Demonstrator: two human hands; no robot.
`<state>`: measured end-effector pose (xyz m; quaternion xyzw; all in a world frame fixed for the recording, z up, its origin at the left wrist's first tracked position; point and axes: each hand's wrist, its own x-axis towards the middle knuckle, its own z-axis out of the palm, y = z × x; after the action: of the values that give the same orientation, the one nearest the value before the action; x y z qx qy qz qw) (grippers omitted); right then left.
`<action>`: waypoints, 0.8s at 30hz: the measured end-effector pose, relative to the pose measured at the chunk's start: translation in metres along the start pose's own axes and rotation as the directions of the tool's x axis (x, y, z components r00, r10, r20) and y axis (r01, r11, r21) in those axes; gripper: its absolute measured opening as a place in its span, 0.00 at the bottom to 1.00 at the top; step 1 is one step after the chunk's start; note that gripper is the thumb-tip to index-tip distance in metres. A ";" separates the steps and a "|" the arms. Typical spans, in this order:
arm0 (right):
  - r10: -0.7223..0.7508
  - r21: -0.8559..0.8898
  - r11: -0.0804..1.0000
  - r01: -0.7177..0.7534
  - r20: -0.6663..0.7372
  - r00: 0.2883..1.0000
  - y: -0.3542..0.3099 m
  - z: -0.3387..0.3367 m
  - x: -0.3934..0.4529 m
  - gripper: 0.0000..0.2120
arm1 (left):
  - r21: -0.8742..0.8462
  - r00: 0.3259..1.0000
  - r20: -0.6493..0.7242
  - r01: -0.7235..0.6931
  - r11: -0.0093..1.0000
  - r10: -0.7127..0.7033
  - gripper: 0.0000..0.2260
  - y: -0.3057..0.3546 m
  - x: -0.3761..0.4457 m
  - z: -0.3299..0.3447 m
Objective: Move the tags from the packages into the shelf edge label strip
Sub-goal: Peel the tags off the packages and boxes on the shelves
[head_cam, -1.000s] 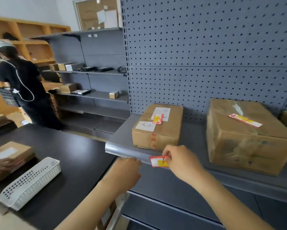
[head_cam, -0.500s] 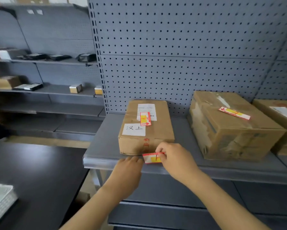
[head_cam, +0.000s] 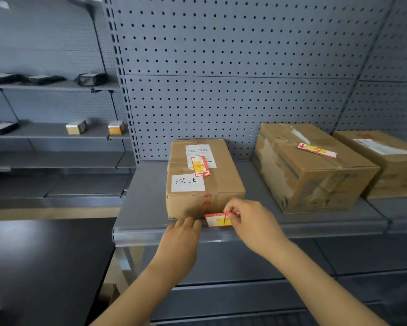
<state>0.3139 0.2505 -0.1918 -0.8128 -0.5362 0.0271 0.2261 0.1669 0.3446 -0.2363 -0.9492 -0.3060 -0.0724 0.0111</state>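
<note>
Pinching a red-bordered tag (head_cam: 217, 220) by its right end between thumb and forefinger of the right hand (head_cam: 252, 222), and holding it just above the shelf edge label strip (head_cam: 139, 237), right in front of the nearer cardboard package (head_cam: 202, 180). Resting the left hand (head_cam: 181, 236) beside it, just left of the tag, fingers loosely curled over the shelf lip and the strip, gripping nothing as far as can be told. Seating not yet finished, judging by the tag: lower edge meeting the strip's top, body standing above the channel rather than down in it.

Looking past the hands: leaving a second tag (head_cam: 200, 166) lying on top of that same package, just beyond the fingertips, overlapping its printed shipping label. Leaving a third tag (head_cam: 316, 150) on the larger box (head_cam: 313, 170) off beyond the right hand. Showing no tag clearly on the farthest box (head_cam: 390, 158), only a pale label. So, by judgement, early going: one tag mid-placement, at least two waiting, none visible already set in the strip.

Noting materials: tags thin, flat, rectangular card or paper, white with a yellow block and red border. Packages matte brown corrugated cardboard, taped, the larger one scuffed and torn. Shelf and strip smooth grey metal, strip slightly glossy; perforated grey backboard behind.
</note>
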 end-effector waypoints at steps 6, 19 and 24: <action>-0.047 -0.017 0.999 0.048 0.042 0.998 -0.007 0.011 0.002 0.06 | -0.034 0.999 0.010 -0.030 0.999 0.030 0.16 -0.003 -0.001 0.000; -0.131 -0.046 0.990 0.133 0.033 0.991 -0.014 0.041 0.011 0.09 | -0.003 0.997 -0.007 -0.078 0.997 0.078 0.14 -0.007 -0.005 -0.006; -0.121 -0.064 0.991 0.120 -0.012 0.993 -0.012 0.036 0.006 0.13 | -0.005 0.997 0.004 -0.082 0.997 0.082 0.12 -0.007 -0.003 -0.016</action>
<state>0.2957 0.2723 -0.2181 -0.7860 -0.5830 -0.0099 0.2056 0.1580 0.3477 -0.2212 -0.9611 -0.2668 -0.0705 0.0113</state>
